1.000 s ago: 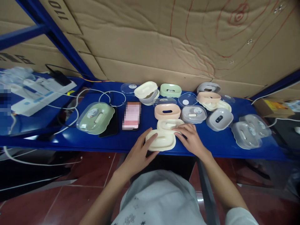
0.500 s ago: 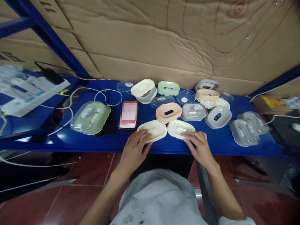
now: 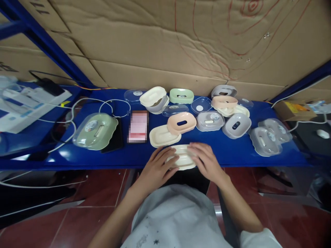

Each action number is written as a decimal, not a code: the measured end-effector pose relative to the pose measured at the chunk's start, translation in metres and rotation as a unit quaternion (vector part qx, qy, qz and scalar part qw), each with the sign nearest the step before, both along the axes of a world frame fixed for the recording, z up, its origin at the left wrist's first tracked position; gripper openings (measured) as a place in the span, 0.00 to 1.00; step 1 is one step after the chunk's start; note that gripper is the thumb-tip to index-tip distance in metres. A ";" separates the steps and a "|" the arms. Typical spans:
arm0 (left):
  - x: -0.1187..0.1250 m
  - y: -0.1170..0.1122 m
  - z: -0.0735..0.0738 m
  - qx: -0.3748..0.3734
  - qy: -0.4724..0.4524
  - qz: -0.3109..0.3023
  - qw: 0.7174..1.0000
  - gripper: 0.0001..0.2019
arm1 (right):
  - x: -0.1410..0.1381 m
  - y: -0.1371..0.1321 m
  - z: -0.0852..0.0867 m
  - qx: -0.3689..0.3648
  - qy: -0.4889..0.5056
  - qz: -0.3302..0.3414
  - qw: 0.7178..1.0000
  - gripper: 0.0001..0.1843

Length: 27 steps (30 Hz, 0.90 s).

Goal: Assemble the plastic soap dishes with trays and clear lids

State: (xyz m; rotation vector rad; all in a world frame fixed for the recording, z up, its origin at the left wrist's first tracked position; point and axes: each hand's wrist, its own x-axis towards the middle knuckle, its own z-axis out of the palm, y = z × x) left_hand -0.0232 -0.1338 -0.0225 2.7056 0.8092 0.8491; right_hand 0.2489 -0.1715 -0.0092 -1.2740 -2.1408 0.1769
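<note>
My left hand (image 3: pixel 157 166) and my right hand (image 3: pixel 204 161) both grip a cream soap-dish tray (image 3: pixel 182 159) at the front edge of the blue shelf (image 3: pixel 227 151), fingers curled on its two ends. Just behind it lies a second cream tray (image 3: pixel 162 135) by itself. A peach dish (image 3: pixel 181 122) stands behind that one.
Several more soap dishes in grey, green, peach and clear plastic are spread across the shelf. A green dish under a clear lid (image 3: pixel 94 130) and a phone (image 3: pixel 138 126) lie to the left. White cables, a power strip (image 3: pixel 28 103) and a cardboard wall (image 3: pixel 165 44) bound the space.
The two cream trays lay side by side under my hands. My left hand has left its tray and joined my right hand on the other one, pulled to the front edge.
</note>
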 end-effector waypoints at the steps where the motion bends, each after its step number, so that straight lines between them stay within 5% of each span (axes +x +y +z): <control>1: -0.002 -0.003 -0.002 -0.004 -0.003 0.002 1.000 0.16 | 0.003 0.014 0.003 0.010 -0.011 -0.015 1.000 0.24; 5: -0.008 -0.009 -0.008 -0.011 -0.003 -0.002 1.000 0.21 | 0.013 0.072 0.008 0.020 -0.117 -0.052 0.991 0.29; 9: -0.010 -0.009 -0.010 -0.019 -0.019 0.004 1.000 0.22 | 0.011 0.094 0.007 0.024 -0.164 -0.052 0.985 0.19; 18: -0.003 0.000 -0.021 -0.046 -0.096 0.096 0.990 0.45 | 0.005 0.007 0.018 0.057 -0.099 -0.030 0.993 0.15; 27: -0.002 0.010 -0.007 -0.001 -0.025 0.015 1.000 0.25 | -0.006 -0.010 0.007 0.001 -0.094 0.061 0.994 0.25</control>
